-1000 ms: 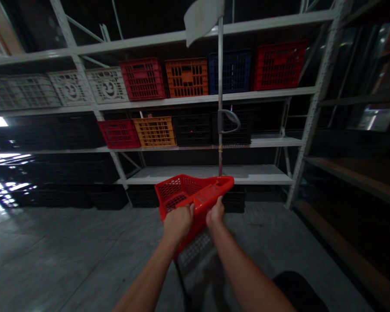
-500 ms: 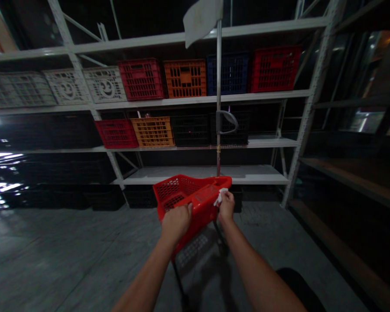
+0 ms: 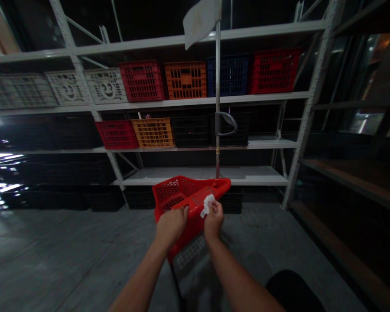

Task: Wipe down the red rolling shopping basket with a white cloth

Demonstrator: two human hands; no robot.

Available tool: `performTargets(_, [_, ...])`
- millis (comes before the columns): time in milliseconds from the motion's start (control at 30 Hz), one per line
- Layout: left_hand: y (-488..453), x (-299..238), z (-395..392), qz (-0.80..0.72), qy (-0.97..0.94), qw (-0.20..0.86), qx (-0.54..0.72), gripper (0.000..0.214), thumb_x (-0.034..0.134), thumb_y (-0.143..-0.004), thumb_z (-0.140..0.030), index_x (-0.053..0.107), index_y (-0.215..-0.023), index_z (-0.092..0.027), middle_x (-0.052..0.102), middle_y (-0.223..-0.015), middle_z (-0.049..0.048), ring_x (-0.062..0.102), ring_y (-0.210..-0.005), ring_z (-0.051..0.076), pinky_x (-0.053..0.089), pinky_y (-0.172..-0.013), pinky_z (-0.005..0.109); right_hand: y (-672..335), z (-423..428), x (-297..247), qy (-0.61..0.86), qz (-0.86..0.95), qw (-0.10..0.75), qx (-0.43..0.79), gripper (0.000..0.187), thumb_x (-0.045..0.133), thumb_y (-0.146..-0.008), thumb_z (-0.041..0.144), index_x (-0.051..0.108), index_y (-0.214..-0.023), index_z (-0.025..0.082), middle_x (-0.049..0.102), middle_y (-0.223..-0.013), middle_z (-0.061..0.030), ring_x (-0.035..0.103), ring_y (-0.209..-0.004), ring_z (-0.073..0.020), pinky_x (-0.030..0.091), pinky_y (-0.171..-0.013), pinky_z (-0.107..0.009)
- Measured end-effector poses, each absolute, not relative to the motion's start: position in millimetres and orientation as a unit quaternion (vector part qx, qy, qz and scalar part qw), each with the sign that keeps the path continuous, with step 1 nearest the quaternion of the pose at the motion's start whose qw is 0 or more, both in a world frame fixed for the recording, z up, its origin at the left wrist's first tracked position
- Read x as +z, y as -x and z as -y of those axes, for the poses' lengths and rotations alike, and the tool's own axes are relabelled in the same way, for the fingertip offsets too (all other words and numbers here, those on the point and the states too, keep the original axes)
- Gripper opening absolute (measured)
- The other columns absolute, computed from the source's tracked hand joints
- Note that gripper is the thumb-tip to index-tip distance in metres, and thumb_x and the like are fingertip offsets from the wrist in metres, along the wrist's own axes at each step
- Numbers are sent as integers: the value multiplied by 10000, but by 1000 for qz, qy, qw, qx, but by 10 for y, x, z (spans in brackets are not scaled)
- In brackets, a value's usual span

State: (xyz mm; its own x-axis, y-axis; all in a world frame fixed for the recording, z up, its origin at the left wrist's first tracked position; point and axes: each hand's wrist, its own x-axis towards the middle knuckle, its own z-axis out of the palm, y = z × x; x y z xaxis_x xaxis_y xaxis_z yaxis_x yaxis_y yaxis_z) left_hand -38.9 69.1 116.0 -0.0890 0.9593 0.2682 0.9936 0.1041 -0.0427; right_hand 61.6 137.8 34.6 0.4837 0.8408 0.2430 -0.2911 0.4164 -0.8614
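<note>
Red perforated plastic shopping cart [image 3: 192,214]: on the floor, 12 o'clock of the wearer. Left hand [image 3: 170,225]: clamped on the cart's near rim, at its 7 o'clock. Right hand [image 3: 213,219]: fingertips pinched on a crumpled white tissue [image 3: 206,203], at the rim's 5 o'clock. Surface: dull grey floor [image 3: 84,260]. Room: dim; white metal shelving [image 3: 263,180] at 12 o'clock, carrying multicoloured lattice plastic crates [image 3: 141,80]; silver metal pole [image 3: 217,65] with pale flag [image 3: 201,22] at 1 o'clock; dark rack [image 3: 344,178], 3 o'clock.
</note>
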Motion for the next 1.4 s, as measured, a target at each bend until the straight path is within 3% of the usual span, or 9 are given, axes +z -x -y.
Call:
performTargets(200, [541,1161,-607,734,669,100,-66,588,119,-880,-470,624,-940,-177,677,-776,118,643,-777,241,447,-662,338,-1269,-2049,435,437,369,748,335,329,502,-719,477,529,-779,154,639,-695,-70,594,-577,-156,441,-495,-232])
performTargets(400, [749,1180,-460,740,666,82,-45,549,143,-878,-466,619,-972,-209,679,-787,100,637,-765,231,442,-666,341,-1761,-2180,780,425,456,742,246,369,415,-798,408,579,-995,142,638,-972,-106,585,-888,-196,444,-747,-303])
performTargets(533, [795,1259,-340,734,652,153,-110,483,216,-871,-449,615,-924,-182,661,-911,93,609,-849,226,429,-750,343,-1757,-1979,876,396,772,492,76,260,465,-817,347,677,-835,198,641,-976,-70,521,-999,-203,307,-937,-374])
performTargets(633, [590,1307,-327,710,650,203,-180,453,248,-870,-438,569,-1030,-160,617,-1054,98,565,-951,217,396,-836,337,-1679,-1843,925,364,872,326,33,237,454,-846,303,679,-874,234,660,-965,-33,539,-975,-183,197,-1002,-422])
performTargets(800, [124,1215,-462,712,659,173,-171,474,243,-873,-456,554,-1065,-154,615,-1037,118,545,-956,236,364,-850,373,-1420,-1714,1105,343,906,235,80,205,523,-781,178,669,-637,180,673,-678,-45,592,-688,-173,397,-755,-292])
performTargets(1067, [272,1139,-450,718,649,200,-150,461,224,-879,-448,572,-1015,-178,629,-976,107,548,-914,237,338,-838,380,-850,-1578,1289,333,910,221,112,286,515,-796,154,618,-531,134,561,-454,12,466,-449,-100,325,-483,-193])
performTargets(1167, [366,1146,-437,719,647,204,-150,439,227,-882,-435,576,-994,-193,632,-958,91,550,-902,223,341,-828,363,-1006,-1607,1388,259,939,153,165,236,542,-768,157,652,-560,139,581,-471,40,462,-439,-79,324,-467,-165])
performTargets(1300, [448,1140,-419,712,654,205,-154,422,224,-889,-402,577,-1005,-202,628,-983,79,544,-923,215,342,-832,351,-1300,-1697,1482,149,950,118,249,269,498,-724,71,711,-843,186,694,-747,42,580,-623,-87,390,-598,-153])
performTargets(1400, [487,1130,-398,709,656,202,-158,415,221,-892,-393,574,-1021,-216,631,-990,66,544,-933,209,341,-847,346,-1434,-1754,1521,161,950,101,248,291,525,-667,52,720,-808,216,700,-742,51,605,-664,-105,401,-658,-173])
